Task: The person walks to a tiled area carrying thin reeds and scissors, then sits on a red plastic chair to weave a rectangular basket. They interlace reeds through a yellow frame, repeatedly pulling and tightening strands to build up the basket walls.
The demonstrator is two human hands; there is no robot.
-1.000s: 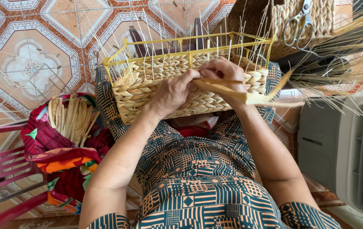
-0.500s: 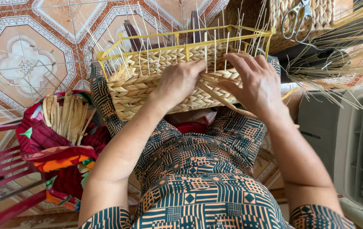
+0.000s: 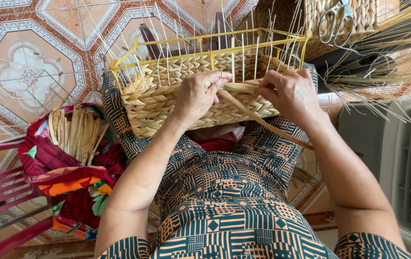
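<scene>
The half-woven basket (image 3: pixel 186 103) sat on the person's lap, tipped so its near wall faced up, with a yellow wire frame (image 3: pixel 205 48) sticking out above the woven rows and thin upright stakes (image 3: pixel 243 52) poking past the top edge.

The left hand (image 3: pixel 197 96) lay curled over the top row, fingers pressing the braid down against the wall. The right hand (image 3: pixel 289 93) was closed in a pinch on the loose weaving strand (image 3: pixel 258 120), which ran from the rim between the two hands down and off across the right thigh.

My take on doing this bit well: hold the last finished stitch pinned with the left hand so nothing slackens, and pull the strand snug with the right before tucking it behind the next stake. Too hard a tug probably bends the stakes inward; too soft leaves gaps in the row. Keeping the strand flat, not twisted, should make the row match the ones under it.

A bundle of spare strands (image 3: pixel 73 134) sat in a bright cloth bag (image 3: pixel 71 177) to the left, close at hand. Scissors (image 3: pixel 335 19) lay on another woven basket (image 3: pixel 359 24) at upper right, with loose dry fibre (image 3: pixel 388 67) fanned out beside it.
</scene>
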